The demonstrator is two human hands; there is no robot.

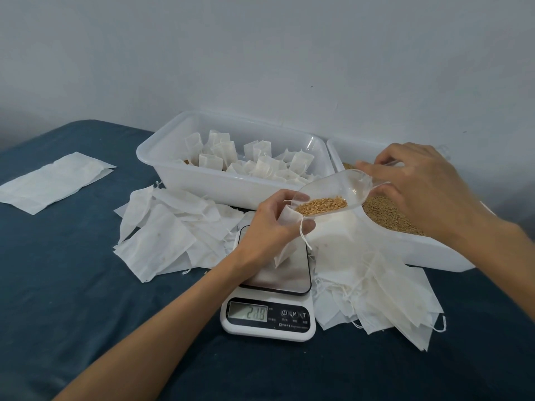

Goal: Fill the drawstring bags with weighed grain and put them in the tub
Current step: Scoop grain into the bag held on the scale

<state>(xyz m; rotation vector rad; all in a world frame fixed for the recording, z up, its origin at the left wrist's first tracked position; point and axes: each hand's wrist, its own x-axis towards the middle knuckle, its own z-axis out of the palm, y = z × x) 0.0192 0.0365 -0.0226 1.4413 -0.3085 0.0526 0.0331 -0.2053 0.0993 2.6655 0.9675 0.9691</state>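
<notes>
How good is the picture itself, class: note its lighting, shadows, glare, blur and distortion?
Head view: soft, even lighting with weak shadows; a faint sheen on the scale platform but no harsh glare; the clear scoop and grain stay sharp; wide-angle distortion stretches both forearms toward the lower corners; the scale display's digits are slightly hard to read.

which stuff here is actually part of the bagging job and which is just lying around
In use: left hand holding the open bag; right hand tipping the scoop; scale; grain tub; tub of filled bags; empty bag piles.
Lying about: flat white sheet on the blue cloth.
</notes>
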